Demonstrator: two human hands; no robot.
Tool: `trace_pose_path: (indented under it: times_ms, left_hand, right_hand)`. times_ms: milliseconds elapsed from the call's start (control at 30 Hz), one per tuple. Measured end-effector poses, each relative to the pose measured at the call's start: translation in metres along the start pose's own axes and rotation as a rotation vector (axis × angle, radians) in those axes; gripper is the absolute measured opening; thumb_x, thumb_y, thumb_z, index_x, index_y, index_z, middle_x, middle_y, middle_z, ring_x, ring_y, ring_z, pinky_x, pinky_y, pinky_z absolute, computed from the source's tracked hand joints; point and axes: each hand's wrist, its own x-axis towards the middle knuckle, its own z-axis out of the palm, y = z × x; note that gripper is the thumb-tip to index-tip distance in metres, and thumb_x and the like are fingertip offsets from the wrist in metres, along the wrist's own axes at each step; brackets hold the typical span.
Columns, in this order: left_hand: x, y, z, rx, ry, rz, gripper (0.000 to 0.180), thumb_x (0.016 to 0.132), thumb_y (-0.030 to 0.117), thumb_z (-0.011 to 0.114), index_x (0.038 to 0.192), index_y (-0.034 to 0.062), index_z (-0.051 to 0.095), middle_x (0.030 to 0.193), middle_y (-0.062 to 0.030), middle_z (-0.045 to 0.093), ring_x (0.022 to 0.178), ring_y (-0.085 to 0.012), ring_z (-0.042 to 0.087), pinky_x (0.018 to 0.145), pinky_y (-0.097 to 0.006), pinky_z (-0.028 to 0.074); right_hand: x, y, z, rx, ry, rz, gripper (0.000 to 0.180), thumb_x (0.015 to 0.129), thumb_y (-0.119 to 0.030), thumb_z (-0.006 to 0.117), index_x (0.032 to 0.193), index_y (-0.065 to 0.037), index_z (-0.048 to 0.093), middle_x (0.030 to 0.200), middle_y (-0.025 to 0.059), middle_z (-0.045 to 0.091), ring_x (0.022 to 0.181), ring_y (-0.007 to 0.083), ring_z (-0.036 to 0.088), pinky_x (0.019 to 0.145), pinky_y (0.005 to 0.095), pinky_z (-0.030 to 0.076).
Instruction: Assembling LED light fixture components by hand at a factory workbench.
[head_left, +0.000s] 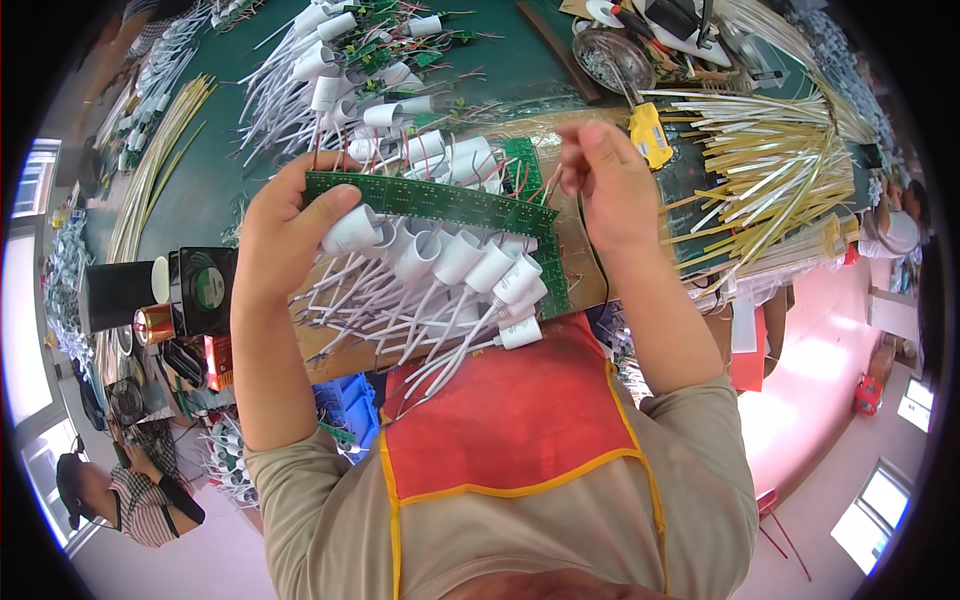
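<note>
Left hand [285, 225] fingers clamp the green circuit strip [430, 200]; right hand [610, 185] fingers pinched together, their grip hidden.

Occlusions and unresolved detail, head view.
Left hand [285, 235] covered the left end of the long green circuit-board strip [440, 200]; its palm side was hidden. Right hand [605, 185] fingertips faced away, pinch contents unresolved. White cylindrical plastic caps [455, 260] hid their wire joints. Parts in the round metal dish [612, 58] were too small to identify.
</note>
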Motion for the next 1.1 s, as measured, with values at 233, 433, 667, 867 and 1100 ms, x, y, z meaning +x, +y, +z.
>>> trace_pose_path:
  times_ms: [233,433,667,867,1100]
  left_hand:
    - [-0.002,0.003,-0.001,0.019,-0.033,-0.019,0.027,0.084,0.010,0.068,0.109,0.0019,0.062,0.087,-0.0001,0.064,0.076,-0.0056,0.056,0.068,-0.022,0.046]
    - [-0.006,0.012,0.000,0.073,-0.034,-0.025,0.030,0.082,0.011,0.069,0.110,0.0022,0.063,0.089,-0.0009,0.065,0.078,-0.0066,0.057,0.070,-0.023,0.046]
    - [-0.005,0.009,0.002,0.064,-0.026,-0.001,0.031,0.080,0.012,0.069,0.109,0.0014,0.063,0.091,-0.0019,0.065,0.080,-0.0077,0.057,0.073,-0.024,0.046]
    - [-0.004,0.005,0.000,-0.012,-0.047,-0.003,0.029,0.083,0.012,0.068,0.109,0.0011,0.062,0.088,-0.0012,0.064,0.077,-0.0065,0.057,0.069,-0.023,0.047]
    - [-0.007,0.009,-0.007,-0.212,0.068,-0.068,0.025,0.086,0.005,0.060,0.110,-0.0028,0.058,0.094,-0.0070,0.065,0.080,-0.0123,0.062,0.073,-0.027,0.051]
  right_hand:
    - [0.017,-0.044,0.048,-0.932,-0.532,-0.260,0.051,0.071,-0.040,0.078,0.107,-0.006,0.065,0.088,0.0093,0.063,0.078,0.0198,0.061,0.070,0.0307,0.049]
    - [0.041,-0.066,0.066,-1.026,-0.734,-0.038,0.046,0.073,-0.046,0.076,0.094,-0.007,0.069,0.072,0.0059,0.061,0.067,0.0173,0.057,0.060,0.0317,0.043]
    - [0.040,-0.049,0.077,-0.994,-0.639,-0.439,0.020,0.084,-0.028,0.068,0.082,-0.007,0.069,0.073,0.0030,0.063,0.061,0.0130,0.055,0.056,0.0305,0.042]
    - [0.038,-0.070,0.053,-0.423,-0.190,-0.316,0.023,0.092,-0.027,0.059,0.093,-0.005,0.068,0.073,0.0003,0.060,0.064,0.0111,0.054,0.059,0.0268,0.044]
    - [0.030,-0.018,0.001,-0.100,-0.187,-0.183,0.056,0.087,-0.039,0.066,0.122,0.003,0.053,0.095,0.0055,0.063,0.086,0.0162,0.060,0.073,0.0274,0.049]
